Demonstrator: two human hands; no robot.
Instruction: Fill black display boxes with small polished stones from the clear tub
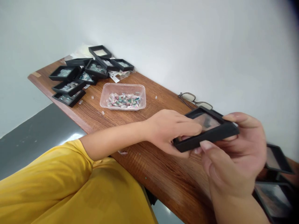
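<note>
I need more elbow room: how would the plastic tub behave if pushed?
The tub looks thin and see-through, so its walls may flex. Its wide, low shape probably makes it hard to tip. With no lid on, the small pieces inside could shift or spill if jolted.

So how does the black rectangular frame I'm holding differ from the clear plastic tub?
Your left hand and right hand hold the black rectangular frame tilted; the clear plastic tub sits on the brown wooden table. The frame's sides are opaque; the tub's are see-through. Both look roughly rectangular.
</note>
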